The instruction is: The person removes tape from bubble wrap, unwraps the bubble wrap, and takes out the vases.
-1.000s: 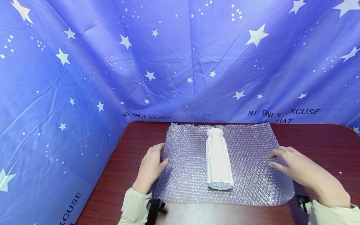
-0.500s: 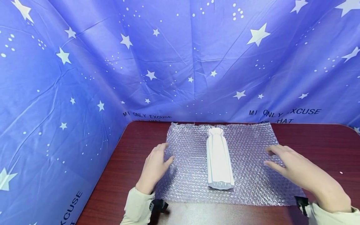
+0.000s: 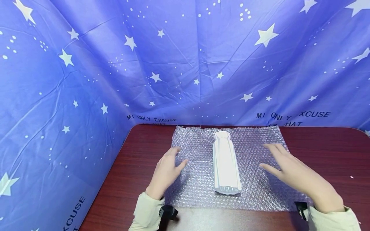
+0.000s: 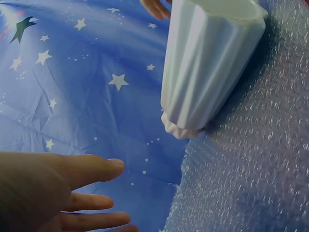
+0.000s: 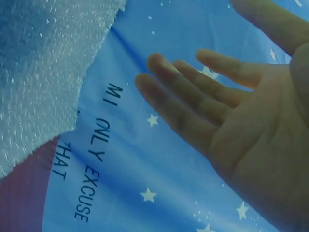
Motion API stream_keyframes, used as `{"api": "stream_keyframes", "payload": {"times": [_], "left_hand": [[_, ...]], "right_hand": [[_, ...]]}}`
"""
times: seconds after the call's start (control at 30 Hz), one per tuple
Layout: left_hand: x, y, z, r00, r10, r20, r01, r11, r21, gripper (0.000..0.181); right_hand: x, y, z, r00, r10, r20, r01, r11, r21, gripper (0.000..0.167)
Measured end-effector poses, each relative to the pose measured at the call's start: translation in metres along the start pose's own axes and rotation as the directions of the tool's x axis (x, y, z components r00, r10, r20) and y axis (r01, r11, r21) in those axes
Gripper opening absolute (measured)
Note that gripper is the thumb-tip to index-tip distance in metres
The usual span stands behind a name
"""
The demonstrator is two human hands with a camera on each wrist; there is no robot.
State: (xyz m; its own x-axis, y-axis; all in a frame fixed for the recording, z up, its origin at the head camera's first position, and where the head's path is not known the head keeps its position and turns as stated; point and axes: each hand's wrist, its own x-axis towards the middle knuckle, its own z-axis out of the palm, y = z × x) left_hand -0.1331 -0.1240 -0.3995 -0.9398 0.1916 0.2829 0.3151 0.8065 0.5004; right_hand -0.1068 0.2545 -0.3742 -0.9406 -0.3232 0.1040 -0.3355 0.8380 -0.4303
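Observation:
A white fluted vase lies on its side on a sheet of bubble wrap, its neck toward the back curtain and its base toward the front. My left hand hovers over the sheet's left edge, fingers extended and thumb apart, holding nothing. Over the right part of the sheet is my right hand, also with nothing in it and its fingers spread. Both hands are apart from the vase. In the left wrist view the vase shows its ridged side, and the right wrist view shows the right palm with straightened fingers.
The bubble wrap lies on a dark red wooden table. A blue curtain with white stars hangs behind the table and along its left side. A small white speck lies on the table at the right.
Both hands have moved inward from the side edges of the bubble wrap, toward the vase. The right fingers have straightened, and the sheet's right front corner lies flatter. The vase has stayed in place.

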Motion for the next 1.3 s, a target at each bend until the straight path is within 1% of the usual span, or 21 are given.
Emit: {"api": "stream_keyframes", "payload": {"times": [0.3, 0.47, 0.7, 0.83, 1.0, 1.07, 1.23, 1.3], "left_hand": [[0.002, 0.008, 0.007, 1.000, 0.003, 0.030, -0.002, 0.999, -0.040, 0.048], [0.002, 0.011, 0.012, 0.999, -0.009, 0.050, 0.012, 0.998, -0.064, 0.049], [0.005, 0.017, 0.019, 0.994, -0.026, 0.110, 0.038, 0.994, -0.104, 0.053], [0.005, 0.020, 0.021, 0.990, -0.038, 0.133, 0.055, 0.990, -0.128, 0.055], [0.005, 0.023, 0.025, 0.987, -0.035, 0.157, 0.058, 0.989, -0.138, 0.055], [0.006, 0.025, 0.027, 0.984, -0.043, 0.174, 0.070, 0.986, -0.154, 0.057], [0.006, 0.028, 0.034, 0.978, -0.050, 0.200, 0.085, 0.982, -0.168, 0.060], [0.006, 0.030, 0.036, 0.979, -0.043, 0.200, 0.077, 0.984, -0.162, 0.060]], "right_hand": [[0.007, -0.009, 0.010, 1.000, 0.002, 0.001, -0.003, 0.997, 0.075, 0.081], [0.011, -0.013, 0.017, 1.000, 0.004, -0.003, -0.003, 0.996, 0.084, 0.085], [0.016, -0.017, 0.025, 0.999, 0.028, 0.045, -0.032, 0.994, 0.101, 0.089], [0.019, -0.019, 0.030, 0.998, 0.021, 0.056, -0.027, 0.994, 0.105, 0.087], [0.020, -0.021, 0.037, 0.998, 0.006, 0.064, -0.013, 0.993, 0.115, 0.084], [0.020, -0.022, 0.040, 0.998, 0.000, 0.067, -0.008, 0.993, 0.120, 0.083], [0.022, -0.026, 0.044, 0.996, 0.006, 0.086, -0.017, 0.992, 0.126, 0.083], [0.022, -0.027, 0.046, 0.995, 0.016, 0.096, -0.028, 0.992, 0.122, 0.085]]}}
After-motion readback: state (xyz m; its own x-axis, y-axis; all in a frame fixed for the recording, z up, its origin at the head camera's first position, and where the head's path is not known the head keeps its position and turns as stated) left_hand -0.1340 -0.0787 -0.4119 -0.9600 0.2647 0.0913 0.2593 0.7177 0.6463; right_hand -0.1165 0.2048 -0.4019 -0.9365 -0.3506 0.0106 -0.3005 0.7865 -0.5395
